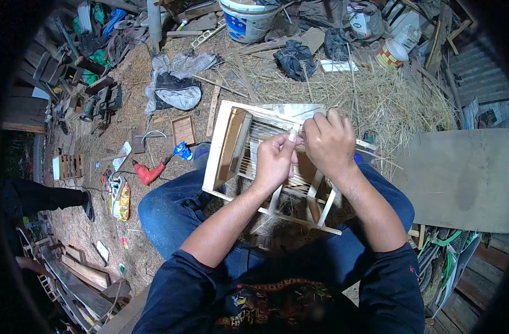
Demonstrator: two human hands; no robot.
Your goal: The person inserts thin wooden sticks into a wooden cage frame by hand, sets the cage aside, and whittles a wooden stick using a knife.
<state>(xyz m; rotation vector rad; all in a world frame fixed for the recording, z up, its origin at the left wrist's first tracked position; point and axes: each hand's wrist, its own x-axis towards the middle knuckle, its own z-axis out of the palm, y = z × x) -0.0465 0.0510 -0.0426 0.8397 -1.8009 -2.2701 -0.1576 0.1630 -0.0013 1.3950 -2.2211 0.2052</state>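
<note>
We've got the wood frame across our lap, btwn both knees, approx. tilted, w/ its boarded end to our L. L hand is partly closed, fingers curled, thumb up by the top rail; R hand is bunched just beside it, fingertips tucked in. Can't tell exactly what either has hold of, as the fingers hide it.

Progress, as far as we can judge: main rails joined, L end boarded, a row of thin rods in on that side. R part looks unfinished, i.e. bare slats w/ open gaps, no board we can see; prob. the bigger share of infill is left. Red drill lies on the floor to our L, nobody's hand on it.
</note>
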